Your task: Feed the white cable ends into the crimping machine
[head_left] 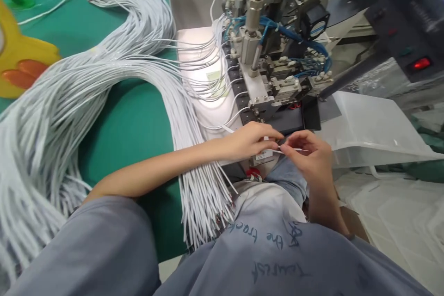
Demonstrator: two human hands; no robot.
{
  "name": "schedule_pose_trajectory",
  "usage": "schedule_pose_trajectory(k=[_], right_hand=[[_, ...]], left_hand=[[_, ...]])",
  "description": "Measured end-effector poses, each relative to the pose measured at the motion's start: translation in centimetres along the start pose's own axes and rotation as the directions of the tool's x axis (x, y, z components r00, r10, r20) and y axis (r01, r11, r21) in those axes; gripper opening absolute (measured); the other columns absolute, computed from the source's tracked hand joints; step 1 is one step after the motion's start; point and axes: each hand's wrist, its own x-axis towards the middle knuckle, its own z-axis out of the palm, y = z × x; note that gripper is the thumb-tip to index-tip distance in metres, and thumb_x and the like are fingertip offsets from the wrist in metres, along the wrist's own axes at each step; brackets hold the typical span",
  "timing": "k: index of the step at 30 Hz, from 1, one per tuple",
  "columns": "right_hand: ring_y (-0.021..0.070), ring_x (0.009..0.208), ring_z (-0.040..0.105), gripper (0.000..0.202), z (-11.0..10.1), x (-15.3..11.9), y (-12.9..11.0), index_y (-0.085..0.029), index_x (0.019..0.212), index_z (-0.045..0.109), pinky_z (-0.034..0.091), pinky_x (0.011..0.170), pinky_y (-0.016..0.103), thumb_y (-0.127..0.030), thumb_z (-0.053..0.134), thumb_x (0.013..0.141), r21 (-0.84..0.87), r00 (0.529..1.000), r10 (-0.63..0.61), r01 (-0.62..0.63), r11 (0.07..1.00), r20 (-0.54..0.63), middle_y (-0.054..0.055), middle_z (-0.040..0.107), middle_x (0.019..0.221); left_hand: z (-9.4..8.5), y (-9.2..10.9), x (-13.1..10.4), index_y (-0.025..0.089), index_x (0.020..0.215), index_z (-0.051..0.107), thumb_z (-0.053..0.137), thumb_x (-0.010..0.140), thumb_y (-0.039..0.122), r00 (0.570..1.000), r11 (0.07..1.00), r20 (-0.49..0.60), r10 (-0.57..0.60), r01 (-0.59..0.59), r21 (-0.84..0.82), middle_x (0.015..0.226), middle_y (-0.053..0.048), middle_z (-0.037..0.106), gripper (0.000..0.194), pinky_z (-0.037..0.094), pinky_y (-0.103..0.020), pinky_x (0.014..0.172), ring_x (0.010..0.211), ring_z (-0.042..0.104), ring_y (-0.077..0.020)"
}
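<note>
"So, where's the thin white strand?"
"At six o'clock from the machine, pinched in the fingertips of both the left hand and right hand."
"And the white cables?"
"Bundled on the green counter, toward ten o'clock."

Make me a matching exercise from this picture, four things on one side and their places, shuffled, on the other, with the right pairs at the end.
Things
1. White cable bundle
2. Yellow figure
3. Red light
4. White strand

Places
A. On the dark box at the upper right
B. At the fingertips of the left hand and the right hand
C. Lying in curves across the green table
D. At the picture's left edge, with an orange part showing

Right pairs: 1-C, 2-D, 3-A, 4-B
</note>
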Motion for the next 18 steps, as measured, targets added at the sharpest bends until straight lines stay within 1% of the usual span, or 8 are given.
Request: schedule_pose_trajectory(k=[2,4,6,9,11,13,15,18], right_hand=[[0.0116,0.062,0.06,0.016,0.6,0.1,0.1,-0.02,0.076,0.06,0.05,0.057,0.024,-0.021,0.073,0.066,0.109,0.996,-0.027,0.036,0.993,-0.083,-0.002,0.064,0.068],[0.0116,0.066,0.062,0.02,1.3,0.1,0.3,-0.022,0.083,0.061,0.052,0.062,0.024,-0.019,0.073,0.067,0.222,0.991,-0.042,0.07,0.973,-0.127,-0.002,0.066,0.073],[0.0122,0.071,0.064,0.024,1.7,0.0,0.6,-0.023,0.089,0.062,0.054,0.068,0.026,-0.018,0.072,0.068,0.313,0.989,-0.044,0.087,0.946,-0.14,-0.002,0.068,0.08],[0.0131,0.074,0.066,0.015,1.9,-0.1,0.9,-0.023,0.091,0.065,0.055,0.073,0.029,-0.023,0.066,0.076,0.395,0.992,-0.028,0.074,0.916,-0.12,0.001,0.07,0.086],[0.0133,0.071,0.066,0.011,1.9,-0.2,0.9,-0.023,0.09,0.066,0.056,0.071,0.03,-0.027,0.06,0.082,0.429,0.995,-0.024,0.064,0.901,-0.097,0.002,0.07,0.086],[0.0133,0.07,0.065,0.012,1.9,-0.1,0.9,-0.023,0.088,0.068,0.055,0.068,0.03,-0.027,0.058,0.084,0.441,0.995,-0.047,0.081,0.894,-0.088,0.002,0.069,0.085],[0.0128,0.071,0.062,0.009,2.0,0.0,0.8,-0.023,0.084,0.07,0.053,0.065,0.028,-0.026,0.062,0.081,0.424,0.992,-0.1,0.125,0.897,-0.082,0.002,0.067,0.083],[0.0116,0.067,0.057,0.003,2.0,0.4,0.8,-0.023,0.076,0.071,0.047,0.057,0.025,-0.024,0.069,0.074,0.364,0.984,-0.164,0.176,0.915,-0.063,0.0,0.062,0.073]], left_hand=[[0.0,-0.1,0.0,0.013,0.086,0.065,0.045,0.09,0.023,1.0,1.0,-0.024,0.003,-0.002,0.013,0.071,-0.003,0.06,0.022,0.041,-0.021,0.065,0.065,0.056,-0.0098],[-0.1,-0.1,0.1,0.013,0.076,0.062,0.043,0.09,0.021,0.997,0.999,-0.083,0.001,0.002,0.041,0.068,-0.002,0.058,0.025,0.04,-0.021,0.063,0.063,0.054,-0.0097],[-0.1,0.1,0.0,0.013,0.075,0.06,0.044,0.089,0.02,0.989,0.997,-0.151,-0.008,0.02,0.076,0.069,-0.002,0.058,0.023,0.04,-0.02,0.063,0.064,0.054,-0.0099],[-0.2,0.1,-0.1,0.014,0.082,0.061,0.043,0.089,0.019,0.984,0.994,-0.175,0.018,0.002,0.113,0.074,-0.002,0.06,0.02,0.04,-0.02,0.063,0.065,0.054,-0.0098],[-0.1,0.0,-0.1,0.014,0.09,0.062,0.041,0.09,0.018,0.982,0.993,-0.177,0.069,-0.051,0.107,0.075,-0.003,0.061,0.022,0.041,-0.02,0.064,0.066,0.054,-0.0097],[-0.1,0.0,-0.1,0.013,0.092,0.063,0.041,0.091,0.019,0.974,0.991,-0.193,0.119,-0.104,0.087,0.074,-0.004,0.06,0.023,0.043,-0.021,0.065,0.067,0.054,-0.01],[0.1,-0.1,-0.1,0.013,0.089,0.064,0.043,0.091,0.022,0.966,0.989,-0.211,0.148,-0.14,0.053,0.074,-0.005,0.06,0.023,0.044,-0.021,0.065,0.068,0.055,-0.0105],[0.2,-0.1,-0.2,0.013,0.085,0.065,0.049,0.09,0.026,0.964,0.985,-0.207,0.165,-0.17,-0.007,0.073,-0.005,0.061,0.021,0.044,-0.021,0.064,0.067,0.055,-0.0102]])
